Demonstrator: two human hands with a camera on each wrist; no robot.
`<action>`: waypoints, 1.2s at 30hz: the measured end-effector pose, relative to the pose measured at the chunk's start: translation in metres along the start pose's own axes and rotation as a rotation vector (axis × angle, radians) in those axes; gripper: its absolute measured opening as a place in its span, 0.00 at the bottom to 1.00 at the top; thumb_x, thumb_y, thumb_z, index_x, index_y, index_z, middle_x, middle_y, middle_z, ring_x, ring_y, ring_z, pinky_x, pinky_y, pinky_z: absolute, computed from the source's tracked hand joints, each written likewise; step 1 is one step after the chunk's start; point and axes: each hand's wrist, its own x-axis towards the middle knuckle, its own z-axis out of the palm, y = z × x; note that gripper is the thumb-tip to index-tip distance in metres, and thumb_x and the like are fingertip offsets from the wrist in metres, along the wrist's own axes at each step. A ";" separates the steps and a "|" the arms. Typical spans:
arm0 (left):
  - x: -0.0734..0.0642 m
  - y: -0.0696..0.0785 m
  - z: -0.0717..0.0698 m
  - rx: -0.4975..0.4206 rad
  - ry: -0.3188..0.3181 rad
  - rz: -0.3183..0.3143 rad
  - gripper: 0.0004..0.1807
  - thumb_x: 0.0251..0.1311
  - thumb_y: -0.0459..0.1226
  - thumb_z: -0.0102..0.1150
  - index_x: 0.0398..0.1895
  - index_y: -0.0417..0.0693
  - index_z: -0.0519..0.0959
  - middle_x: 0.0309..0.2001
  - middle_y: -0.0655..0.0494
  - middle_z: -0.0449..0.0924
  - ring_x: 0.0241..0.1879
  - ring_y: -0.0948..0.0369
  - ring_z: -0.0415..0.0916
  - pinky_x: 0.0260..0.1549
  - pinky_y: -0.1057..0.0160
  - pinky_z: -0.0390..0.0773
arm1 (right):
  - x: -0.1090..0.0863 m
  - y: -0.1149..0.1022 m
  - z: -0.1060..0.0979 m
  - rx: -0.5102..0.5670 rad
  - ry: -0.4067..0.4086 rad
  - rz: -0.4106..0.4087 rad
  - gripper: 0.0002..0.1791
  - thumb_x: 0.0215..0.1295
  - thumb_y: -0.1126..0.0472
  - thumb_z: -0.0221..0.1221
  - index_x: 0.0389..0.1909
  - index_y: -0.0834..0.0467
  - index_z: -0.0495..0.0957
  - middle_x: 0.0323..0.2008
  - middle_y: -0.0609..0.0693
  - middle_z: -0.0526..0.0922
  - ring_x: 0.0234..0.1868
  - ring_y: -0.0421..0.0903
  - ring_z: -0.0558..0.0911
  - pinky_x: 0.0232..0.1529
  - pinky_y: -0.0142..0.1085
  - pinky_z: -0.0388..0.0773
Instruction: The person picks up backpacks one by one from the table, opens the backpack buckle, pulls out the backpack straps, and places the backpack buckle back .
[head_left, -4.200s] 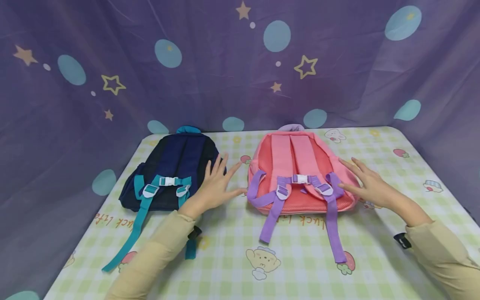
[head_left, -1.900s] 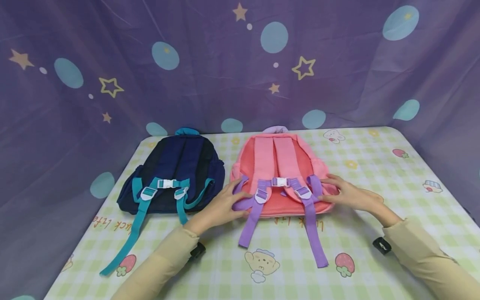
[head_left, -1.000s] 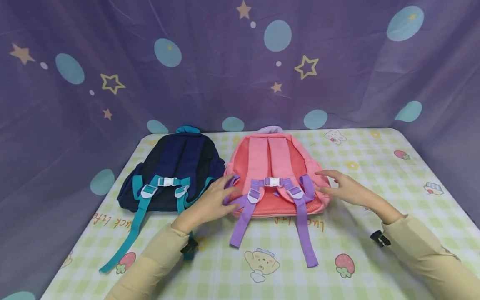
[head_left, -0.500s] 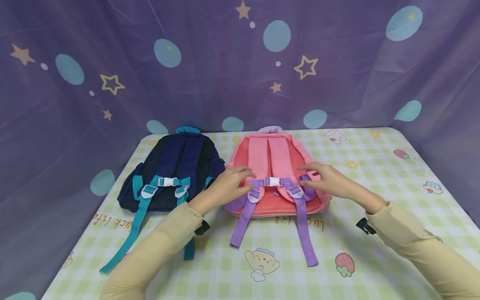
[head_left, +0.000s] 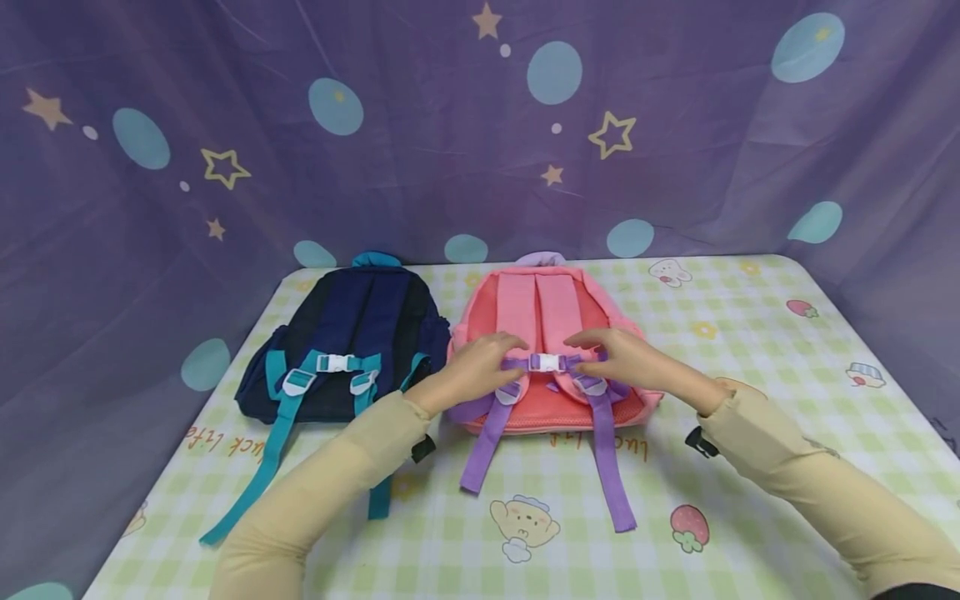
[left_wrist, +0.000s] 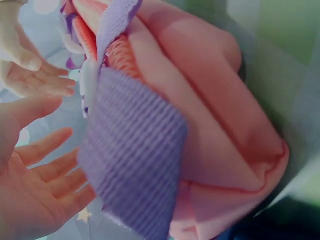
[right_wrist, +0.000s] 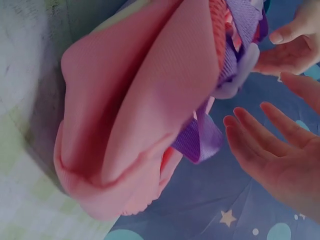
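Observation:
A pink backpack [head_left: 517, 304] lies on the table with its shoulder straps up. A white buckle [head_left: 548, 362] joins its purple chest strap, fastened. My left hand [head_left: 478, 367] hovers over the left end of that strap, its fingers loosely bent toward the buckle. From the other side my right hand [head_left: 626, 358] faces it, thumb and fingers spread apart. In the left wrist view the purple webbing [left_wrist: 135, 145] hangs close to the palm, with nothing in the grasp. The right wrist view has the right fingers [right_wrist: 272, 135] held apart from the pink bag's side [right_wrist: 135, 110].
A navy backpack [head_left: 341, 312] with teal straps [head_left: 273, 450] lies just left of the pink one, their sides meeting. A checked cloth [head_left: 750, 375] covers the table. Behind stands a purple curtain [head_left: 420, 183] with stars and ovals.
The pink backpack slid left between both hands until it sat beside the navy one. Then the hands let go of its sides and came up and inward toward the buckle.

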 end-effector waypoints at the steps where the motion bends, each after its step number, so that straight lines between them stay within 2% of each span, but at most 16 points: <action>1: 0.001 0.000 0.001 -0.006 -0.003 -0.011 0.21 0.62 0.36 0.64 0.56 0.37 0.77 0.55 0.44 0.78 0.55 0.52 0.76 0.53 0.54 0.76 | 0.002 0.000 0.001 -0.009 -0.004 0.005 0.20 0.63 0.67 0.62 0.53 0.73 0.76 0.50 0.68 0.81 0.52 0.63 0.79 0.52 0.54 0.76; 6: 0.004 0.000 0.006 -0.036 0.003 -0.036 0.21 0.61 0.35 0.65 0.57 0.37 0.76 0.55 0.44 0.78 0.54 0.51 0.77 0.52 0.54 0.77 | 0.008 0.000 0.006 -0.016 -0.029 0.042 0.20 0.63 0.65 0.63 0.54 0.71 0.77 0.50 0.66 0.81 0.53 0.62 0.79 0.54 0.54 0.75; 17: 0.011 -0.003 0.018 -0.076 -0.004 -0.030 0.18 0.63 0.34 0.63 0.54 0.36 0.77 0.51 0.45 0.80 0.51 0.53 0.78 0.53 0.56 0.76 | 0.020 0.005 0.014 0.017 -0.048 0.009 0.17 0.61 0.68 0.63 0.50 0.73 0.78 0.45 0.64 0.83 0.47 0.57 0.83 0.48 0.48 0.80; 28: 0.015 -0.001 0.026 -0.054 0.008 0.008 0.15 0.62 0.32 0.63 0.51 0.35 0.79 0.46 0.46 0.81 0.46 0.56 0.78 0.49 0.58 0.77 | 0.027 0.004 0.021 0.001 -0.037 0.030 0.14 0.58 0.71 0.65 0.45 0.72 0.81 0.42 0.61 0.85 0.43 0.51 0.82 0.45 0.44 0.80; 36: 0.018 -0.001 0.030 -0.034 0.015 -0.001 0.14 0.62 0.32 0.64 0.49 0.36 0.79 0.43 0.47 0.81 0.41 0.57 0.77 0.43 0.59 0.78 | 0.029 0.002 0.024 -0.024 -0.017 0.051 0.14 0.56 0.72 0.65 0.44 0.71 0.81 0.35 0.56 0.84 0.32 0.44 0.78 0.35 0.36 0.76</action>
